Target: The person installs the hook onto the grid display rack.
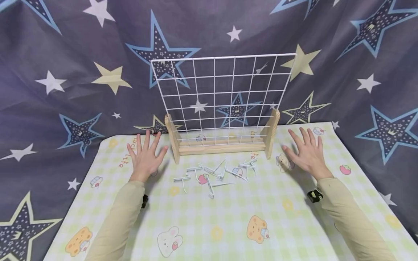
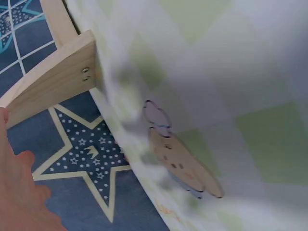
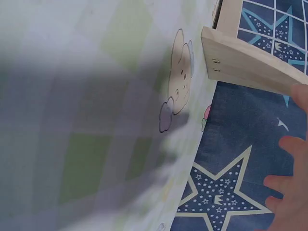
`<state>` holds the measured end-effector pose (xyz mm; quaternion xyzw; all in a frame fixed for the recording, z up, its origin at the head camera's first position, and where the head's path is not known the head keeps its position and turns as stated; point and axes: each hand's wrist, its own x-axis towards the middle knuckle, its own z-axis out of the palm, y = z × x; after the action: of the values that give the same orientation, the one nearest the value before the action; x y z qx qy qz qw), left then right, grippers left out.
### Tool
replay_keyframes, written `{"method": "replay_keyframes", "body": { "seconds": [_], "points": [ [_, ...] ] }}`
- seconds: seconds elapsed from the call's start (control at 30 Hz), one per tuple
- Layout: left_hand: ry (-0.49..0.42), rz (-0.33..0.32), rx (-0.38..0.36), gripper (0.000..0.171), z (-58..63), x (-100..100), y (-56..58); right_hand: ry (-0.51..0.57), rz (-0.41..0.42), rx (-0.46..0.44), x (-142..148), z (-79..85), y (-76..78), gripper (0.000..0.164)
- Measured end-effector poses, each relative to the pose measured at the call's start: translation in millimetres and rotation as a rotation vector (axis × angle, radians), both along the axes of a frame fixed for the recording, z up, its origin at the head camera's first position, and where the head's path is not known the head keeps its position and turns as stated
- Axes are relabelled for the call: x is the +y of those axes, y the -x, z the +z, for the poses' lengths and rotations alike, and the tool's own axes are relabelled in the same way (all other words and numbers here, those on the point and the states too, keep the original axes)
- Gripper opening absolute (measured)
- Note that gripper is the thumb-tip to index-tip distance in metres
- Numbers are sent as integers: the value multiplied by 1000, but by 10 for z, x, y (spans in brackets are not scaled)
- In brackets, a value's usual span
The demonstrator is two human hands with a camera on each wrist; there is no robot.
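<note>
In the head view a white wire grid rack (image 1: 214, 76) stands upright in a wooden base (image 1: 222, 148) at the back of the table. Several white metal hooks (image 1: 210, 188) lie in a loose group in front of it. My left hand (image 1: 146, 161), fingers spread and holding nothing, is to the left of the base. On the other side, my right hand (image 1: 307, 154) is likewise spread, with nothing in it. Both wrist views show a side post of the base, the left post (image 2: 57, 77) and the right post (image 3: 250, 57), beyond the fingers.
A checked cloth with cartoon prints covers the table (image 1: 196, 217). Dark fabric with stars (image 1: 235, 34) hangs behind and down both sides. A small black device (image 1: 315, 195) sits at the right wrist, under the sleeve's edge.
</note>
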<state>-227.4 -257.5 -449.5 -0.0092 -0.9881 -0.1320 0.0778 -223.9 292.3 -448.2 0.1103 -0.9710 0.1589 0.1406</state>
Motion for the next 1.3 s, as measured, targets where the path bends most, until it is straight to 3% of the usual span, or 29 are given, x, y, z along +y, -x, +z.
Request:
{"method": "replay_keyframes", "body": {
  "seconds": [0.13,0.27,0.43,0.83,0.97,1.17,1.3],
  "points": [
    [-29,-18,20,69,89,36,25,83,52,182,-39,10,28,55],
    [-64,-37,51,66,184,81,60,180,155,389,-117,18,66,40],
    [-133,-66,83,65,274,158,149,222,268,484,-234,27,83,31],
    [-233,-99,141,64,414,298,275,194,388,446,-433,-28,69,28],
    [-289,-118,161,62,432,300,337,208,420,378,-508,-48,81,28],
    [-386,-162,130,61,437,302,388,277,466,233,-591,-68,65,33],
    [-507,-213,170,57,478,308,386,279,480,179,-648,-61,54,35]
  ]
}}
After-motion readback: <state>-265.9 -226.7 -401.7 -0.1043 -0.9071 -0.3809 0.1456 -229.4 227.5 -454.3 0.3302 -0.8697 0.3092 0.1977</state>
